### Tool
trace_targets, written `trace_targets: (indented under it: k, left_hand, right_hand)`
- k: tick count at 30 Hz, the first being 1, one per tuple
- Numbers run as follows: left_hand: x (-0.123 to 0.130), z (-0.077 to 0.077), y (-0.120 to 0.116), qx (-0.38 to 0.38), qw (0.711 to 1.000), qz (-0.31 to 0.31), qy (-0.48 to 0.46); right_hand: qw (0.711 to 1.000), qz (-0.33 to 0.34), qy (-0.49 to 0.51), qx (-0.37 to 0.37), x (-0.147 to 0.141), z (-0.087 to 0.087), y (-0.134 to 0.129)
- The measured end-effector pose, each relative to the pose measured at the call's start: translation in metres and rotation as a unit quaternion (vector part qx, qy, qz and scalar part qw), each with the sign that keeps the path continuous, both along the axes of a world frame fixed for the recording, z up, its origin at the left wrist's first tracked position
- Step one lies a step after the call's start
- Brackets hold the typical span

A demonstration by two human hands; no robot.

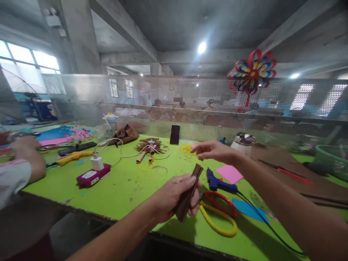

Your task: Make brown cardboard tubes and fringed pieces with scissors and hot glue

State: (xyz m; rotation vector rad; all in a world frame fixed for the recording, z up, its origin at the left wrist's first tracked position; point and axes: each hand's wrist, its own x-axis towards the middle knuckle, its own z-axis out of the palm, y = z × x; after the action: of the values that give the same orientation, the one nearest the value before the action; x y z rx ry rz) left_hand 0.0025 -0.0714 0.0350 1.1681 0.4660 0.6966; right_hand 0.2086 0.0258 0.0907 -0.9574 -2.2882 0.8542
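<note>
My left hand (174, 195) is closed around a bundle of brown paper strips (188, 195), tilted over the front edge of the table. Out past it, my right hand (210, 149) hovers with loosely stretched fingers, holding nothing. Below the right hand lie a blue glue gun (219, 183) and a pink paper sheet (230, 173). Scissors (219, 224) with one red and one yellow handle rest beside the left hand, their blades hidden. Yellow shreds (187, 149) lie near the right fingertips.
A brown paper figure (150, 146) lies toward the back, by a white cable. A purple power strip (94, 175) with a white plug sits left. A co-worker's arm (29, 157) rests at far left. A white kettle (243, 143), brown sheets (282, 163) and a green basket (331, 159) are right.
</note>
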Motion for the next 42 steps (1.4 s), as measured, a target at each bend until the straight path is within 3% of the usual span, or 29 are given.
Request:
trace_targets:
  k: [3, 6, 9, 13, 15, 17, 23, 27, 34, 42]
  left_hand:
    - [0.01, -0.002, 0.0, 0.028, 0.997, 0.07, -0.022]
    - [0.018, 0.0, 0.007, 0.024, 0.989, 0.137, -0.04]
    - [0.022, 0.003, 0.019, -0.012, 0.978, 0.201, -0.047]
    - [0.028, -0.001, 0.041, -0.029, 0.966, 0.252, -0.053]
    - [0.031, -0.005, 0.051, -0.021, 0.965, 0.257, -0.054]
    - [0.034, -0.011, 0.058, -0.009, 0.965, 0.255, -0.057]
    - [0.039, -0.021, 0.061, -0.027, 0.97, 0.237, -0.053]
    - [0.043, -0.027, 0.058, -0.043, 0.974, 0.218, -0.055]
    - [0.043, -0.031, 0.054, -0.046, 0.978, 0.198, -0.046]
    - [0.041, -0.031, 0.051, -0.046, 0.977, 0.206, -0.041]
  right_hand:
    - [0.998, -0.051, -0.012, 0.045, -0.02, -0.013, 0.022]
    - [0.996, -0.054, -0.045, 0.057, -0.029, -0.027, 0.025]
    - [0.996, -0.046, -0.062, 0.053, -0.019, -0.04, 0.006]
    - [0.988, -0.134, -0.009, 0.079, 0.0, -0.049, -0.032]
    - [0.972, -0.213, 0.071, 0.071, 0.003, -0.05, -0.048]
    - [0.962, -0.238, 0.125, 0.051, 0.0, -0.052, -0.056]
    - [0.973, -0.206, 0.1, 0.014, -0.023, -0.073, -0.058]
    - [0.97, -0.191, 0.142, -0.051, -0.028, -0.087, -0.06]
    - [0.938, -0.168, 0.238, -0.188, -0.025, -0.087, -0.066]
    - [0.935, -0.143, 0.248, -0.207, -0.024, -0.094, -0.067]
